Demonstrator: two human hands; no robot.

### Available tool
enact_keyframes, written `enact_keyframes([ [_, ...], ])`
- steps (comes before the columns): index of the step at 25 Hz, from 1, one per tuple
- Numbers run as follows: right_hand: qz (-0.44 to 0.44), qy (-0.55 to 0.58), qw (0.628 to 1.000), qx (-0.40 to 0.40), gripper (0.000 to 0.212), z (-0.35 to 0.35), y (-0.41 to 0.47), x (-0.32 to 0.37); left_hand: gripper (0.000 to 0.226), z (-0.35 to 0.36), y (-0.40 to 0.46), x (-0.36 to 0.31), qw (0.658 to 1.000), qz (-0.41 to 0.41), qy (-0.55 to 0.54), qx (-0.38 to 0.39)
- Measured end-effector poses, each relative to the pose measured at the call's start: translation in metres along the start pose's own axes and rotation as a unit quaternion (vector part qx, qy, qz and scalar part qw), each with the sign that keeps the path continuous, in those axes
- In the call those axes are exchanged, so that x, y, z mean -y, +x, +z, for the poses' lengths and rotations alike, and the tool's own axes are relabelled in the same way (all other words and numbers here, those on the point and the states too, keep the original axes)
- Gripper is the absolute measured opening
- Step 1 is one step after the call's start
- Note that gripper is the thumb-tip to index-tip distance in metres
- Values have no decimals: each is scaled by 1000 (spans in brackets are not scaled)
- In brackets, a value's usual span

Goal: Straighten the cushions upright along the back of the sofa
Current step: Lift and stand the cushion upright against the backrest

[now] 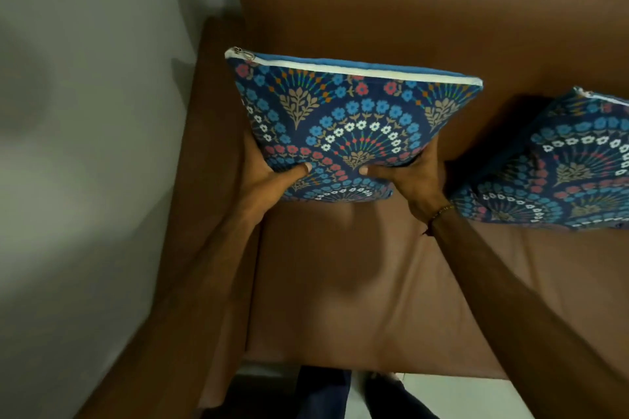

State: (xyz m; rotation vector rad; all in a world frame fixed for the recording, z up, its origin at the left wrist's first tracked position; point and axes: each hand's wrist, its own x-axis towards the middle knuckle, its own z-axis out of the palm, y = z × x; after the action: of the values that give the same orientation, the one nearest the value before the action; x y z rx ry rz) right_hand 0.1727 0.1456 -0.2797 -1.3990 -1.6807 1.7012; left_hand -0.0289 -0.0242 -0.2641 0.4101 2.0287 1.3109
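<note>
Behind and beneath the two gripping hands spreads the brown sofa (374,282), its backrest rising past the held cushion and its seat running out below the wrists. Off to the left of the grip, beyond the sofa's armrest (200,180), stands a pale grey wall (85,112). Between the hands sits the blue floral cushion (343,122), standing nearly upright with its top tipped a little, its lower edge down at the seat and its back toward the backrest; whether it touches the backrest cannot be told. To the right of the grip, just past the right wrist, a second cushion (571,167) of the same pattern leans against the backrest, partly cut off by the frame edge. The left hand (269,177) is closed on the held cushion's lower left side, thumb pressed on the patterned front and fingers hidden behind. The right hand (408,177) clasps the lower right side the same way, thumb on the front. A thin beaded bracelet (442,209) circles the right wrist. Along the cushion's top edge, farthest from the grip, runs a white zip strip with its small metal zip pull (243,53) at the left corner.
</note>
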Motion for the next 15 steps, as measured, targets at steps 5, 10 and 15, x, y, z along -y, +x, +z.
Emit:
enact_keyframes([
  [5,32,-35,998,36,103,-24,-14,12,105,24,-33,6,994,12,12,-110],
  [10,-19,-138,989,-50,87,-104,-48,4,67,104,-94,4,984,30,49,-171],
  [15,-81,-183,967,-155,49,-247,-62,-9,61,220,-119,-28,995,56,86,-5],
])
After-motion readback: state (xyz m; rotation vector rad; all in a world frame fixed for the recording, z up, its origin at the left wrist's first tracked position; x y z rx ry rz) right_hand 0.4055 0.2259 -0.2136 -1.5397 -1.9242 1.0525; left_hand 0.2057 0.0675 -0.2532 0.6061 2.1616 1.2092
